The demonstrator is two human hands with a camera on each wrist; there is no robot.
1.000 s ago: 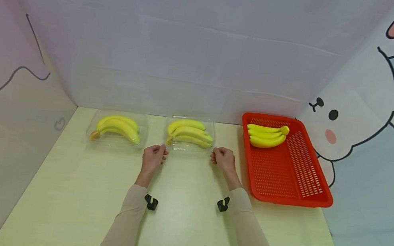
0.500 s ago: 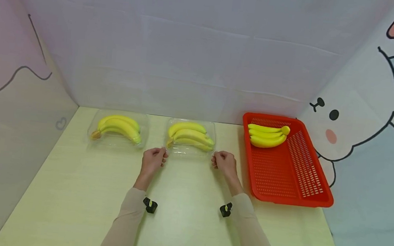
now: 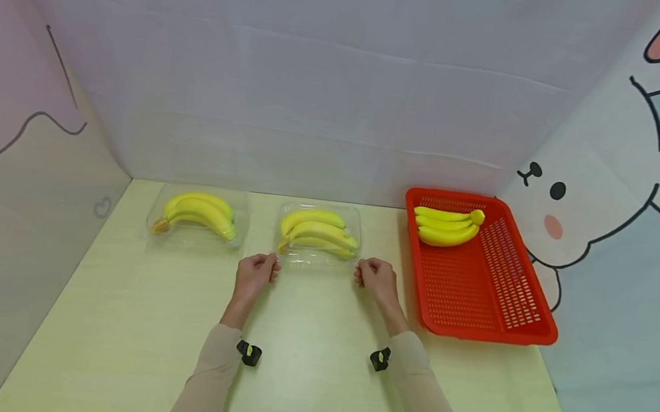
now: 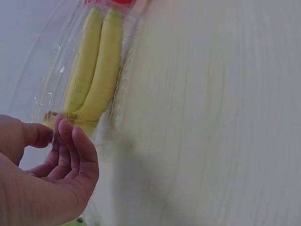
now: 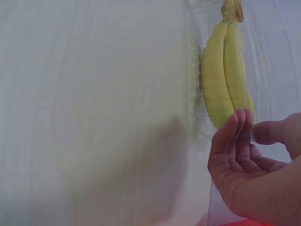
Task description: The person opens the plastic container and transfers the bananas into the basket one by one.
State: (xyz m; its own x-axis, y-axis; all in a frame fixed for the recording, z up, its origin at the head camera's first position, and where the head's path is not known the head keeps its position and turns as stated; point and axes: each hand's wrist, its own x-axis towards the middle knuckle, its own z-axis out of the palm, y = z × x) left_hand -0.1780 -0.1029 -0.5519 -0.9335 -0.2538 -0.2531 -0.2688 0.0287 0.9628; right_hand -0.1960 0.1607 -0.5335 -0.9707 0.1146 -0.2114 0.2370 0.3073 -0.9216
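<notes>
A clear plastic box [image 3: 316,263] with a bunch of bananas [image 3: 318,233] inside stands in the middle at the back of the table. My left hand [image 3: 256,275] pinches its near left corner. At the near right corner, my right hand [image 3: 379,282] pinches the plastic between thumb and fingers. Both wrist views show the thumb meeting the fingertips on a thin clear edge, close beside the bananas. Whether the lid is fully closed I cannot tell.
To the left stands another clear plastic box [image 3: 196,240] with bananas [image 3: 202,213]. A red plastic basket [image 3: 477,302] on the right holds a yellow banana bunch [image 3: 447,228]. A pale cloth wall [image 3: 317,97] rises behind the pale wooden table [image 3: 312,379].
Both hands have drawn back slightly toward the person, and the middle box with its bananas has come with them. The left box and the basket have not moved.
</notes>
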